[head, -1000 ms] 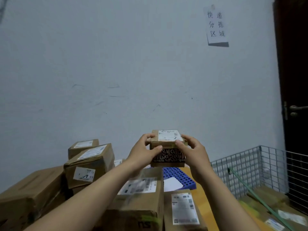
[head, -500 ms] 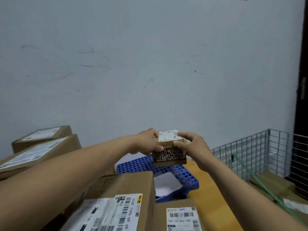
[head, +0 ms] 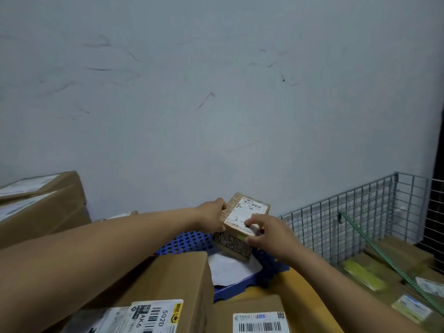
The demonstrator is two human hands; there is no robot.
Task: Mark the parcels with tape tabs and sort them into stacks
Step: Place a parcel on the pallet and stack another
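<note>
Gripped from two sides and held tilted, label up: a small parcel. Clasped along its left edge by the left hand, pinched at the near right corner by the right hand. Just below the grip, a blue perforated tray with a white sheet; touching or just clear, cannot tell. Nearer than the grip, the top edge of a large carton. Right of the grip, a strip of orange surface, then the wire cage. Left, stacked cartons. Beyond, the scuffed wall
</note>
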